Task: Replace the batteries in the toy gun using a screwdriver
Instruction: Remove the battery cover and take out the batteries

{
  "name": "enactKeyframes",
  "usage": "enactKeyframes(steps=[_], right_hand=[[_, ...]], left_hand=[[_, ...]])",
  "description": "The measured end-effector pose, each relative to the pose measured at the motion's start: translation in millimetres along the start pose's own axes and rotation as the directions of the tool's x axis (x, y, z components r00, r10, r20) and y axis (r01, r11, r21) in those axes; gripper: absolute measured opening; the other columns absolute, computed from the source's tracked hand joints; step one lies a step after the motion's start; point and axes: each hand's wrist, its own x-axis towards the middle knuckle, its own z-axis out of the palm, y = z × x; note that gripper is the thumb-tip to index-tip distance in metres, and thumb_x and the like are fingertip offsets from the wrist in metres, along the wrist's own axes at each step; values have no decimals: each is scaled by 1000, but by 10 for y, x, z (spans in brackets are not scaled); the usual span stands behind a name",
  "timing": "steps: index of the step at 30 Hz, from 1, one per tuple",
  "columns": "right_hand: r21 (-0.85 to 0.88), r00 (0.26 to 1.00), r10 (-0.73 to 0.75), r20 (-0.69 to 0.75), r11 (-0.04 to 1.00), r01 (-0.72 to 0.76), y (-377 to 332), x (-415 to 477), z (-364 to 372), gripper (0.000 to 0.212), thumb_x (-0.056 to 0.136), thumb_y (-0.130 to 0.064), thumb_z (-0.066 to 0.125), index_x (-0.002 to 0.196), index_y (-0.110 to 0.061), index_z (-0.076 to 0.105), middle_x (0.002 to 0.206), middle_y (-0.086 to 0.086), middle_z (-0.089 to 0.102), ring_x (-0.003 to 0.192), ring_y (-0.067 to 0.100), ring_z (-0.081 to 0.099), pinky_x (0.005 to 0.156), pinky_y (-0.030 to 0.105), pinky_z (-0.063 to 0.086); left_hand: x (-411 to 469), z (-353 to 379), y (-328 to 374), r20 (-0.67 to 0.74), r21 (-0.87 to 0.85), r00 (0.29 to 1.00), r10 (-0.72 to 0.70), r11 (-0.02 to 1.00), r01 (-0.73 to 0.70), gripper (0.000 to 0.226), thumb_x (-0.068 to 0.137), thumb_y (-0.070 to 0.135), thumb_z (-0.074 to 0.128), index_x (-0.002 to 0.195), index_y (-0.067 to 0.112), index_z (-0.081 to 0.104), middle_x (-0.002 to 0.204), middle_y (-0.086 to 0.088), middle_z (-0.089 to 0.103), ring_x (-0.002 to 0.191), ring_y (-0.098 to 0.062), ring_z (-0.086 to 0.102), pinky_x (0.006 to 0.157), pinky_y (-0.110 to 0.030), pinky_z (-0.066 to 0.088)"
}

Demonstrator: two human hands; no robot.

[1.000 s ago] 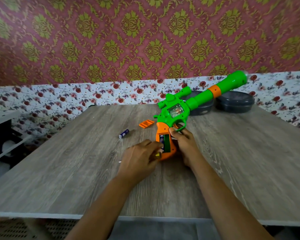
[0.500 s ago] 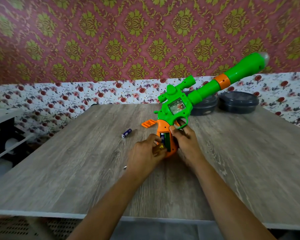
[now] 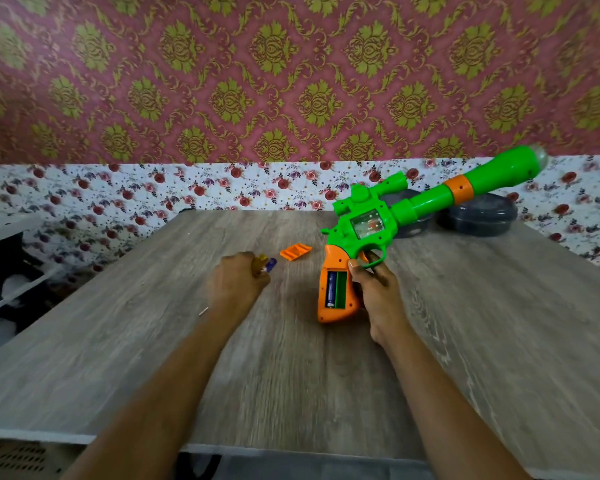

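The green toy gun [image 3: 371, 226] with its orange grip stands tilted on the table, barrel pointing up to the right. My right hand [image 3: 376, 292] grips the handle, one finger inside the trigger guard. The open battery compartment [image 3: 336, 289] shows one blue battery in its left slot; the right slot shows bare green plastic. My left hand [image 3: 238, 280] is curled round a small screwdriver with an amber handle [image 3: 258, 266]; its metal tip [image 3: 203, 310] sticks out behind the hand. A loose blue battery [image 3: 271, 263] lies right at the fingertips. The orange compartment cover [image 3: 295, 252] lies on the table.
Two dark round lidded containers [image 3: 478, 216] stand at the back right, behind the barrel. The wooden table [image 3: 291, 375] reaches to the papered wall. A white shelf edge [image 3: 4, 226] is off to the left, beyond the table.
My left hand has left the battery compartment and moved left to the loose battery, still holding the screwdriver. The gun stays tilted up in my right hand.
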Motion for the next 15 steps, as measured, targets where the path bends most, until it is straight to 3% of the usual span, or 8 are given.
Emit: enactKeyframes(steps=[4, 7, 10, 12, 15], right_hand=[[-13, 1000, -8, 21, 1000, 8, 21, 7, -6, 29, 90, -13, 57, 119, -15, 60, 115, 2, 65, 110, 19, 58, 97, 34, 45], [-10, 999, -13, 31, 1000, 14, 22, 11, -5, 31, 90, -13, 57, 121, -15, 59, 114, 1, 64, 109, 17, 58, 87, 26, 46], [-18, 999, -15, 42, 1000, 16, 41, 16, -8, 32, 90, -14, 58, 122, -14, 59, 118, 3, 64, 110, 18, 58, 91, 29, 46], [-20, 999, -29, 45, 999, 30, 32, 9, -7, 34, 90, -13, 57, 124, -11, 58, 120, 4, 64, 110, 17, 58, 89, 25, 46], [-25, 999, -40, 37, 999, 41, 8, 0, 1, 32, 90, -11, 57, 122, -12, 59, 117, 4, 64, 107, 16, 58, 91, 26, 48]], left_hand=[[114, 94, -86, 40, 211, 999, -29, 977, 20, 27, 87, 39, 61, 86, 12, 57, 96, -14, 64, 87, -32, 63, 66, -33, 48], [117, 148, -116, 50, 231, 998, -35, 973, 23, 25, 90, 34, 58, 98, 11, 60, 100, -16, 64, 91, -34, 63, 72, -37, 52], [100, 127, -108, 55, 244, 998, -23, 970, 9, 24, 91, 32, 56, 101, 11, 61, 101, -14, 62, 91, -32, 62, 73, -38, 53], [71, 70, -67, 19, 202, 1000, 8, 979, -12, 23, 92, 28, 55, 101, 8, 63, 100, -15, 61, 89, -33, 61, 72, -39, 53], [15, -54, 65, -18, -64, 1000, 5, 998, -6, 18, 89, 14, 54, 98, 7, 68, 98, -17, 67, 85, -35, 64, 75, -41, 55]])
